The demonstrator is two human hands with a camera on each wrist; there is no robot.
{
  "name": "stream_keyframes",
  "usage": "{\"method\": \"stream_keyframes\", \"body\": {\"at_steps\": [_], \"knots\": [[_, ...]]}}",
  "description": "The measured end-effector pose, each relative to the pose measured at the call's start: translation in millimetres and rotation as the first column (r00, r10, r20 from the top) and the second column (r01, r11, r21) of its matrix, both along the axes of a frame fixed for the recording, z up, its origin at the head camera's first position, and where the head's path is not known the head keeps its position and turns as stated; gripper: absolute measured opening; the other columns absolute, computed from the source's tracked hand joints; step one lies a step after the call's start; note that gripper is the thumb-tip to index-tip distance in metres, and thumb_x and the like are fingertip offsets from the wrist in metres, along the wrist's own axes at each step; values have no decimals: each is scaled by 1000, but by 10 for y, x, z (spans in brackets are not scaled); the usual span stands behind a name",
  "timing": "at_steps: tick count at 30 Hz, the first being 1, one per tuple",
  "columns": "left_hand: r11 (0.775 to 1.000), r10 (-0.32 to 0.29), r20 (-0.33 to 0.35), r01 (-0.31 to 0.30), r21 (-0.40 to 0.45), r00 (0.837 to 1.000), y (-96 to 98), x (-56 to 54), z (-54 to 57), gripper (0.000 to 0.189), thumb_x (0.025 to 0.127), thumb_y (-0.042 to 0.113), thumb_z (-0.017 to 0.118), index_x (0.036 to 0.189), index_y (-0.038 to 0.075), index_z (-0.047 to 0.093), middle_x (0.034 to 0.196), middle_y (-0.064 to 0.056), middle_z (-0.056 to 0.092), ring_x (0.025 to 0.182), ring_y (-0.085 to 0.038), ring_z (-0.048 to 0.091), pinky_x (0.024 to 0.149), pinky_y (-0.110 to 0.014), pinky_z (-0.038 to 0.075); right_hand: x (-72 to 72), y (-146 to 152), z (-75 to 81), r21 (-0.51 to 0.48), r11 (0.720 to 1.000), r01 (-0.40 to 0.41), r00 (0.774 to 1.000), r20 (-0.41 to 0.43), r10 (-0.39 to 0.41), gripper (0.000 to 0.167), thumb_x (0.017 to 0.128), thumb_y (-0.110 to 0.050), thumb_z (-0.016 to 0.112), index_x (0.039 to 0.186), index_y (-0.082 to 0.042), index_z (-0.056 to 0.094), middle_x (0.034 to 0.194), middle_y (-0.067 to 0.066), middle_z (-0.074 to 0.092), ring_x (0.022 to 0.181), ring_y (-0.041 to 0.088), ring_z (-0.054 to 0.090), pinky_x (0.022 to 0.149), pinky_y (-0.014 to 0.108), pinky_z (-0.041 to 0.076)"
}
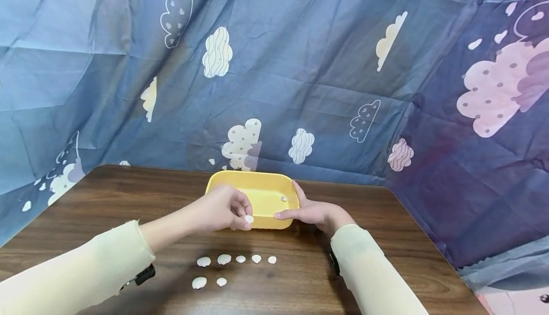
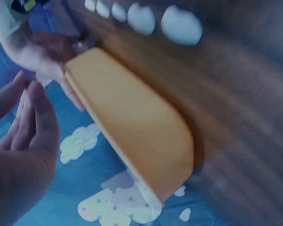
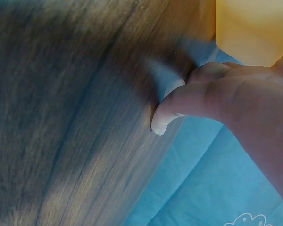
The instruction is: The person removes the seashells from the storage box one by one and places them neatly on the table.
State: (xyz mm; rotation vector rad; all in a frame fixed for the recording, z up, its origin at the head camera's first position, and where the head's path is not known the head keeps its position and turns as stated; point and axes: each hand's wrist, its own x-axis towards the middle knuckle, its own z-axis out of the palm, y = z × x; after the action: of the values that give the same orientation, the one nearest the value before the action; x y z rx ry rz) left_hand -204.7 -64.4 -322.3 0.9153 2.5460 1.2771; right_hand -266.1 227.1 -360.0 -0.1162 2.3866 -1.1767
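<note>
My left hand (image 1: 225, 208) pinches a small white seashell (image 1: 249, 219) between thumb and fingertips, over the near left part of a yellow plastic bin (image 1: 240, 177). My right hand (image 1: 315, 211) grips the bin's right end, its thumb on the near rim and other fingers along the outer side. Inside the bin, towards the right, lies a small whitish piece (image 1: 283, 198), too small to make out well. White seashells lie on the table in front of the bin: a row of several (image 1: 224, 259) and two more (image 1: 199, 283) nearer me.
The bin stands on a dark wood-grain table (image 1: 141, 186). Behind it and along the sides hangs blue cloth (image 1: 266, 96) with cloud prints. A dark device (image 1: 145, 274) is strapped at my left wrist, below the sleeve.
</note>
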Motion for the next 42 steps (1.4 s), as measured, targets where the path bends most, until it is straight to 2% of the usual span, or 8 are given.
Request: {"method": "stream_keyframes", "body": {"at_steps": [5,10,14,19,26,34,39,42], "knots": [[997,60,-6,-60,42,998,-48,233,-184,20,80,10,91,82,12,72,69,7,52,67,-7,50,62,-20,43,-13,-5,27,1,1000,2,1000,-6,-2,129,84,-52,85,170,-36,-10,170,11,22,160,30,18,132,63,15],[995,96,-21,-97,-24,995,-68,415,-431,22,75,17,95,81,19,74,65,8,43,64,-6,41,60,-23,36,-13,-3,10,-4,1000,-4,1000,-5,4,135,80,-55,88,169,-38,-12,174,10,16,161,29,15,133,61,13],[990,98,-2,-98,-106,995,-58,523,-559,25,73,19,97,78,24,73,66,8,53,72,-10,47,66,-28,40,-4,10,21,-5,1000,1,1000,-6,-1,135,80,-56,88,169,-39,-12,175,8,13,162,28,13,133,61,13],[971,115,-61,-125,-205,991,-29,602,-659,29,70,26,98,74,29,69,75,12,64,87,-16,53,80,-40,47,3,30,30,-1,1000,15,1000,-7,-15,134,80,-57,88,169,-40,-11,175,8,13,162,28,13,132,62,13],[949,156,-115,-182,-259,981,-22,628,-723,32,65,28,99,70,31,67,81,17,68,85,-15,54,70,-37,45,2,10,17,1,1000,0,1000,3,0,135,80,-57,88,169,-39,-12,174,10,14,161,29,13,133,62,13],[928,142,-189,-197,-316,972,7,637,-694,31,68,31,98,70,33,67,94,17,74,79,-9,56,66,-37,47,-9,17,57,2,1000,13,1000,-11,-13,135,79,-57,89,169,-42,-11,174,7,13,162,28,12,133,62,13],[926,128,-171,-180,-333,977,18,650,-687,31,69,29,98,70,32,67,74,18,62,70,-5,53,63,-36,45,-7,22,23,-3,1000,3,1000,-4,-3,136,79,-57,89,169,-39,-12,174,9,14,162,29,13,133,62,12],[925,130,-167,-180,-334,977,20,654,-692,31,68,29,98,70,32,67,69,18,58,66,-4,51,62,-35,44,-7,23,10,-4,1000,-3,1000,-6,3,137,78,-58,89,169,-39,-12,175,9,13,162,29,13,133,61,12]]}}
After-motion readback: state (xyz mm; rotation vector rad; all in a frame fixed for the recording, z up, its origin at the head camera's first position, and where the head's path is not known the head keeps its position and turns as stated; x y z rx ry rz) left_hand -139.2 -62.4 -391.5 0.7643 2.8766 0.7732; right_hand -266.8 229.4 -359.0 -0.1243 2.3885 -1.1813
